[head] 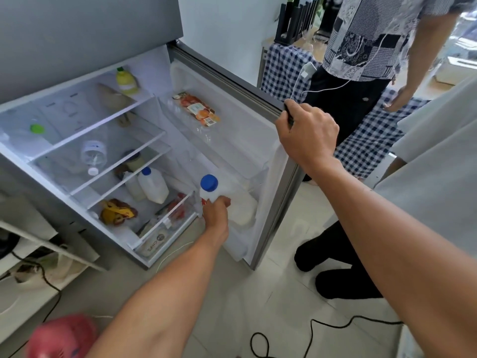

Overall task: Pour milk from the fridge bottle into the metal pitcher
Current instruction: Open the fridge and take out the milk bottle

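The milk bottle, white with a blue cap, stands in the lowest bin of the open fridge door, its long axis near upright and tipped slightly toward the fridge interior. The left hand is closed around the bottle's neck just below the cap, reaching in from below and in front; it is the nearer hand and has the grip. The right hand is wrapped shut over the outer edge of the door, well above and to the right of the bottle, holding the door open. Judged from this, the bottle must come up and out of the bin toward the person. The bin appears to hold only this bottle. An upper door bin carries a flat orange packet. Inside, a second blue-capped jug stands on a lower shelf and a clear water bottle lies on its side above. The metal pitcher is not in view.
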`<state>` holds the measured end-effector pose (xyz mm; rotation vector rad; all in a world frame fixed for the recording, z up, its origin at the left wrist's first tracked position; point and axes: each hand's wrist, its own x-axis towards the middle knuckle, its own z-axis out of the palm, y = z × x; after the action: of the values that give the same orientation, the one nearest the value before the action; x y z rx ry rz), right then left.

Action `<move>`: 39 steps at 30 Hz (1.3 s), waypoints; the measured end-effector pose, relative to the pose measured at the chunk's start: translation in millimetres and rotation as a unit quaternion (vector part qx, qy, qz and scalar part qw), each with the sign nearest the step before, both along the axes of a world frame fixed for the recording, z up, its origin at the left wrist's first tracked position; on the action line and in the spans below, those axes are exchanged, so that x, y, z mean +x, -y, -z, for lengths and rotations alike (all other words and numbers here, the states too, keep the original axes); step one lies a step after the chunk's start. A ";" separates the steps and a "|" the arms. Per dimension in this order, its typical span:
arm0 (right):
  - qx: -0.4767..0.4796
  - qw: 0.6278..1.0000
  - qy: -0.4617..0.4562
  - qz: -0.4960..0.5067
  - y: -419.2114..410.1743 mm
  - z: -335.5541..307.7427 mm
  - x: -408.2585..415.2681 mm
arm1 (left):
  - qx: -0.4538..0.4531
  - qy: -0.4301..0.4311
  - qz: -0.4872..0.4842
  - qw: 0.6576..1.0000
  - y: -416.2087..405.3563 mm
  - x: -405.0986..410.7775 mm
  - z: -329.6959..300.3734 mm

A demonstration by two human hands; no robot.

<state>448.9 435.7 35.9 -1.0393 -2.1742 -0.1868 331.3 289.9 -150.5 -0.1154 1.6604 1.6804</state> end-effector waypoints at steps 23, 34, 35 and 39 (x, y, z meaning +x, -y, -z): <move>-0.116 0.984 0.133 -0.020 149.3 -40.7 -57.4 | -0.010 -0.246 -0.029 0.969 164.8 -87.7 -111.1; -0.134 0.959 0.168 -0.187 272.1 -47.5 -165.5 | -0.096 -0.277 -0.165 0.942 279.6 -169.5 -146.7; -0.131 0.956 0.174 -0.197 279.1 -43.3 -173.4 | -0.092 -0.270 -0.173 0.943 287.9 -175.0 -148.8; -0.134 0.939 0.157 -0.276 288.8 -20.2 -206.0 | -0.100 -0.268 -0.202 0.937 317.6 -194.8 -158.0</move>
<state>242.8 146.9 56.1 -0.5178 -2.7495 0.2265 136.5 -27.7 7.5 -0.1074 2.3449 1.9551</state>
